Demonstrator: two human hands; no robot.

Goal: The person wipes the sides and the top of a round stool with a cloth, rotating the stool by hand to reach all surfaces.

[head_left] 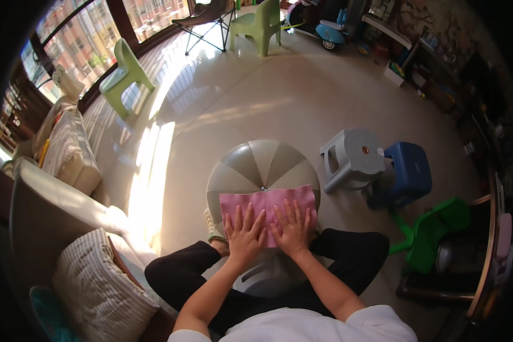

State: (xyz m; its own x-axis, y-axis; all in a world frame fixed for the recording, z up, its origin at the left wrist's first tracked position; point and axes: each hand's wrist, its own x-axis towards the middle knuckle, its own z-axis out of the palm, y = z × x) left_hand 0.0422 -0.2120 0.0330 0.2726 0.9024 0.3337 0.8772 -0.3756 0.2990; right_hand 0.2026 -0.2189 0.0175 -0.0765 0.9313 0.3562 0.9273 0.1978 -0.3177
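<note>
A pink cloth (263, 203) lies spread over the near half of a round padded ottoman (263, 164), whose top has alternating grey and beige wedges around a central button. My left hand (244, 235) rests palm down on the cloth's left part, fingers apart. On the right part, my right hand (291, 231) also presses flat with spread fingers. Both thumbs point inward, with a strip of cloth between the hands. Neither hand is closed around anything. The ottoman's near edge is hidden by the cloth and hands.
Right of the ottoman stand a grey plastic stool (361, 156), a blue stool (408, 173) and a green child's chair (438, 231). A sofa with a striped cushion (104, 282) is at left. Light green chairs (126, 79) stand near the windows.
</note>
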